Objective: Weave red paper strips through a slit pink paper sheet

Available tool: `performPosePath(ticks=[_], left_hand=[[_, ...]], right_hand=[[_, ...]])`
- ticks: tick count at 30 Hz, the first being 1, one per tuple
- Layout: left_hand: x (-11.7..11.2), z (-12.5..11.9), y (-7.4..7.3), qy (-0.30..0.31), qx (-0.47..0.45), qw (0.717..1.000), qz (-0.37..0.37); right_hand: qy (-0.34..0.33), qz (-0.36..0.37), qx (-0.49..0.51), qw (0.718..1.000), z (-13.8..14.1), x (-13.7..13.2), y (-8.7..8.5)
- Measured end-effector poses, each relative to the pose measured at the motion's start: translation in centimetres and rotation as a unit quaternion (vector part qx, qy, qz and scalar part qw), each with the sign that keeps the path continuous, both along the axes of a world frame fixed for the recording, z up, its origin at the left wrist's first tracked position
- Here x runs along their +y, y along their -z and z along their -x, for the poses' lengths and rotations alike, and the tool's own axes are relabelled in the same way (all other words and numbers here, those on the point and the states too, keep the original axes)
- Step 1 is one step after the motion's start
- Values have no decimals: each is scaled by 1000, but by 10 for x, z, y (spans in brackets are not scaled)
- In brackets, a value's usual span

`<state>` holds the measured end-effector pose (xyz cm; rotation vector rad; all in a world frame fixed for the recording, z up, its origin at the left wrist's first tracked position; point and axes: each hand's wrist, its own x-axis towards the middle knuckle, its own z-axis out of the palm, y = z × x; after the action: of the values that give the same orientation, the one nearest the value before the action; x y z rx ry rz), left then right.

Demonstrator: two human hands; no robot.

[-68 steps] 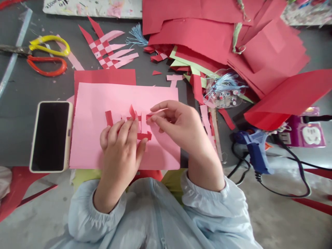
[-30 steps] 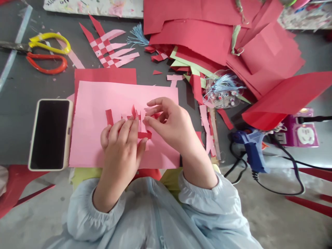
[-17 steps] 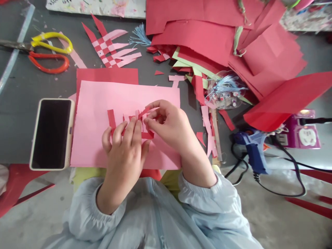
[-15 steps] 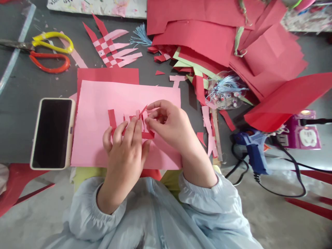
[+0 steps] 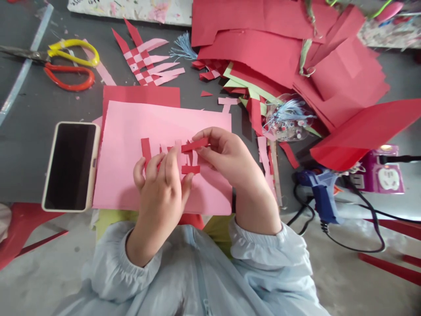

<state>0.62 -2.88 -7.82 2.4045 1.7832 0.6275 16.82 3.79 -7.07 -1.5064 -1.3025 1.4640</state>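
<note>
A pink paper sheet (image 5: 131,125) lies on top of a red sheet (image 5: 141,94). Narrow red and pink paper strips are on the pink sheet, partly covered by my left hand (image 5: 159,193). That hand rests over them with its fingers stretched out. My right hand (image 5: 228,158) pinches the right end of a short red paper strip (image 5: 190,146) between thumb and forefinger. Below it lies another red strip (image 5: 190,169), by my left thumb. To the left a red strip (image 5: 145,149) stretches upward from my left fingers. How the strips cross under my hand is hidden.
Left are a phone (image 5: 70,166) and scissors (image 5: 70,85). A red-and-pink woven paper fish (image 5: 143,63) and blue tassel (image 5: 184,46) lie behind. Red paper sheets (image 5: 250,48) pile up at back right. A glue gun (image 5: 320,188) with cords sits by a purple socket block (image 5: 390,173).
The red strip in my right fingers has swung from a steep slant to nearly level, and its end is drawn to the right. My left hand stays over the strips.
</note>
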Motion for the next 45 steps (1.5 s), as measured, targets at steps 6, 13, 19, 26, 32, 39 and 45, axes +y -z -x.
performPosePath(ticks=[6,13,19,26,32,39,45], left_hand=[[2,-3,1,-4,33,999,9],[3,-10,6,-20,64,998,-15],[5,-12,9,-15,76,996,-34],[9,-8,13,-7,79,995,-52],[10,-8,15,-5,86,994,-61],[7,-8,10,-3,90,995,-43],[0,-3,-2,-1,55,998,5]], right_hand=[[9,14,37,999,0,1,-1],[9,13,51,999,-1,1,-2],[5,3,46,999,-2,0,-2],[15,-3,61,998,-1,1,-3],[21,8,80,997,1,0,-5],[46,-31,-30,998,2,-1,-3],[44,-70,-129,988,1,-3,-1]])
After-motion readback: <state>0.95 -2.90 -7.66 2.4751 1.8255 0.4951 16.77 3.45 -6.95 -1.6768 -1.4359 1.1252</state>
